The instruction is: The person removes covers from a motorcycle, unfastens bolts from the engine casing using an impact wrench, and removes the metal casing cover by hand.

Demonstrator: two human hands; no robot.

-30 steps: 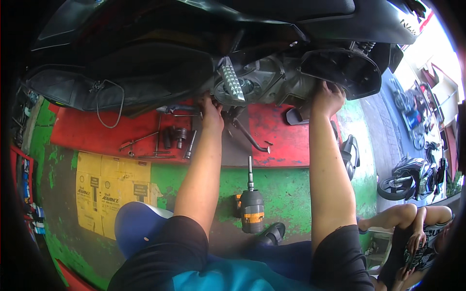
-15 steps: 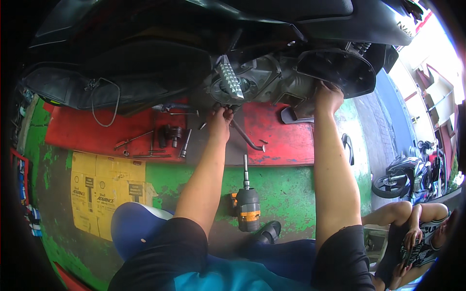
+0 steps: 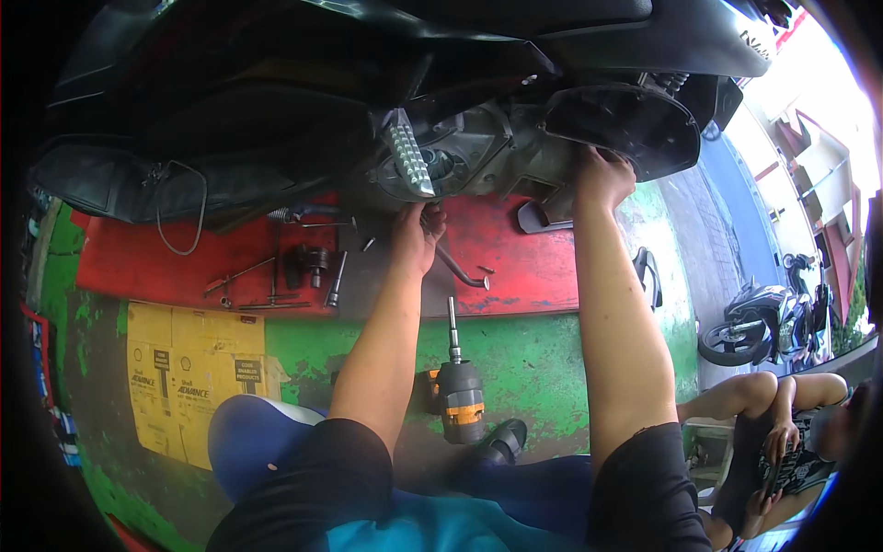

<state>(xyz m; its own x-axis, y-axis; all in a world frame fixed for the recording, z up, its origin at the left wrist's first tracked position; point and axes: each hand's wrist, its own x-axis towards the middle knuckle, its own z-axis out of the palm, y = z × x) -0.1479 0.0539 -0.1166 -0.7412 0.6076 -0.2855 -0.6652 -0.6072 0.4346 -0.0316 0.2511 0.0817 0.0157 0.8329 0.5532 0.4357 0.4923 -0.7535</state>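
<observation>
Motorbike point(image 3: 276, 120): big and dark, across the top.
Red platform point(image 3: 524, 276): below the bike.
Black case point(image 3: 625, 120): on the bike, toward the right.
Power tool point(image 3: 462, 405): black and orange, below the platform.
Right hand point(image 3: 604, 179): fingers bent at the case's low edge; I can't tell if it grips.
Left hand point(image 3: 418, 235): curled just below the silver footrest point(image 3: 409, 156); I can't tell if it holds anything.

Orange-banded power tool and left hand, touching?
Apart. The head view shows the left hand by the engine casing and the power tool lower down, dark platform visible between them.
</observation>
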